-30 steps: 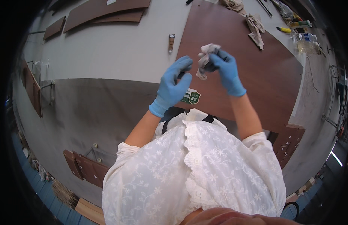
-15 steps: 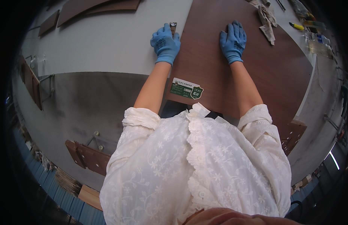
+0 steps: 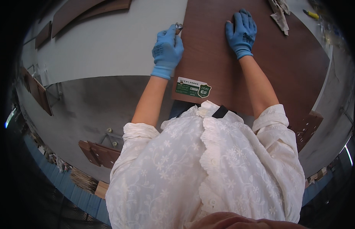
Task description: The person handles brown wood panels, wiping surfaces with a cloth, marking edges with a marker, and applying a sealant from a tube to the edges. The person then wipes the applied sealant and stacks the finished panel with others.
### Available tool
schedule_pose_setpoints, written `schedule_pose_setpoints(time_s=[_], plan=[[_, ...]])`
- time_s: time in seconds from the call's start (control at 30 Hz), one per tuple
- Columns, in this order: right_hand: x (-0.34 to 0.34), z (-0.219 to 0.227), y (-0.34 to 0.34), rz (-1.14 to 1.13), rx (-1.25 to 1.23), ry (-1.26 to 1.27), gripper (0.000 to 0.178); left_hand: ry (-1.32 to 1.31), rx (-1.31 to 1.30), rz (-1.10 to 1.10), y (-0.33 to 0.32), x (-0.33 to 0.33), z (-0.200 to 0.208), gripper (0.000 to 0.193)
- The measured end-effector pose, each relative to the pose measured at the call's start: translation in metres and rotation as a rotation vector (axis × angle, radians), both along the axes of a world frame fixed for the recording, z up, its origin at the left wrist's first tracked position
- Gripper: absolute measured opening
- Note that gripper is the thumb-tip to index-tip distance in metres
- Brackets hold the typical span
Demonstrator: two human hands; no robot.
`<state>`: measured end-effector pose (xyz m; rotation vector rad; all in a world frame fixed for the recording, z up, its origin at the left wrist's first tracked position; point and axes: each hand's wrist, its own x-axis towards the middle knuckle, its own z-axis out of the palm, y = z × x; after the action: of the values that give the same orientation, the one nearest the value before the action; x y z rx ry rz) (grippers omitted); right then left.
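A large reddish-brown wood-grain panel (image 3: 208,57) lies flat in front of me. My left hand (image 3: 166,53), in a blue work glove, is at the panel's left edge. Its fingers are closed round a small hand tool with a shiny metal head (image 3: 179,27), which sticks out by the edge; the glove hides most of its handle. On top of the panel, my right hand (image 3: 241,34) rests with the fingers stretched out and holds nothing. A green and white label (image 3: 192,87) sits at the panel's near left corner.
A crumpled beige cloth (image 3: 280,17) lies on the panel's far right part. Beyond it is a yellow-handled tool (image 3: 311,14). Curved brown boards (image 3: 80,11) lie at the far left on the pale tabletop (image 3: 108,45). More brown boards (image 3: 99,153) stand low at the left.
My left hand has drawn slightly toward me along the panel edge, and the tool's head now tilts to the right. My right hand stays on the panel. The whole view has shifted a little.
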<state>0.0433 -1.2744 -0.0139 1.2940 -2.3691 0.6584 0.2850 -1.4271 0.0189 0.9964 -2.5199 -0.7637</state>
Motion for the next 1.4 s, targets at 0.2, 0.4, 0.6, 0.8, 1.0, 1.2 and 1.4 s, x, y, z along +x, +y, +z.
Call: schedule_pose_setpoints(time_s=[0.2, 0.4, 0.6, 0.8, 1.0, 1.2, 1.4], plan=[[-0.001, 0.002, -0.001, -0.011, -0.005, 0.002, 0.034, -0.199, 0.033, -0.014, 0.002, -0.023, 0.011, 0.038], [-0.001, -0.001, 0.0, -0.015, 0.001, -0.005, 0.034, -0.331, 0.047, -0.012, 0.004, -0.03, 0.013, 0.033], [-0.001, 0.0, -0.001, -0.022, -0.016, 0.001, 0.034, -0.418, 0.144, 0.009, 0.022, -0.009, 0.025, 0.033], [-0.001, -0.001, 0.0, -0.013, -0.014, -0.008, 0.034, -0.218, 0.086, 0.094, 0.013, -0.018, 0.021, 0.033], [-0.002, -0.002, 0.0, -0.015, -0.029, 0.003, 0.034, -0.245, 0.085, 0.077, -0.013, -0.05, 0.01, 0.032], [-0.002, -0.002, -0.001, -0.019, -0.026, 0.007, 0.034, -0.395, 0.114, 0.025, 0.002, -0.028, 0.028, 0.032], [-0.002, -0.002, 0.0, -0.019, -0.029, -0.014, 0.034, -0.48, 0.082, 0.043, 0.014, -0.015, 0.039, 0.032]])
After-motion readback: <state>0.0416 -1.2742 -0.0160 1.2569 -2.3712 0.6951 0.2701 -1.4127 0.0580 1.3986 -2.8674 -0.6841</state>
